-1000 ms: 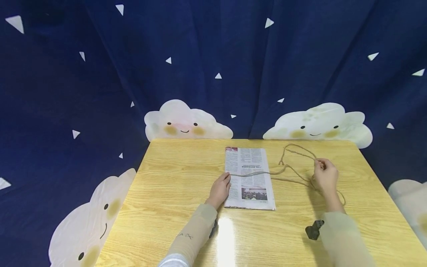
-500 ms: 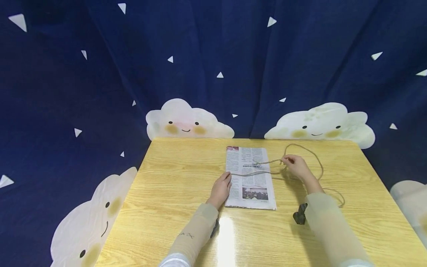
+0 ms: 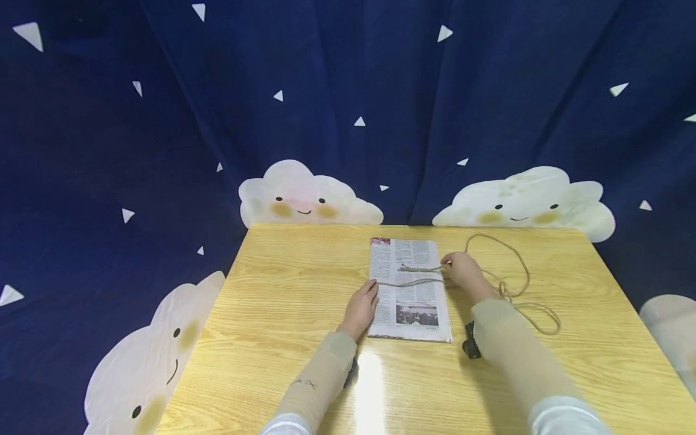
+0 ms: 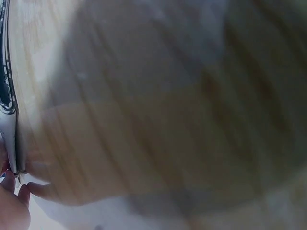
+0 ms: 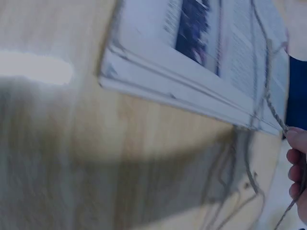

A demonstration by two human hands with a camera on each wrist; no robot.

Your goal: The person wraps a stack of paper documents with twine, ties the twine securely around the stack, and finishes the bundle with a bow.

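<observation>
A folded newspaper (image 3: 383,317) lies on the wooden table, with brown twine (image 3: 415,281) running across its middle. At the paper's left edge, my left hand (image 3: 360,309) holds the twine with its fingertips. In the left wrist view, the fingers (image 4: 14,206) meet at the paper's edge. My right hand (image 3: 463,269) pinches the twine by the paper's right edge, and a doubled, twisted end extends left over the print. The right wrist view shows the twine (image 5: 274,112) pinched between thumb and finger, with the other fingers curled below.
Slack loops of twine (image 3: 526,266) lie on the table (image 3: 283,266) to the right of the newspaper. Behind the table hangs a dark blue curtain (image 3: 326,72) with white triangles and clouds. Black wrist devices (image 3: 471,341) sit under the sleeves.
My right hand has moved left from the table's right side to the newspaper's right edge, bringing the twisted twine end over the paper. My left hand has stayed in place.
</observation>
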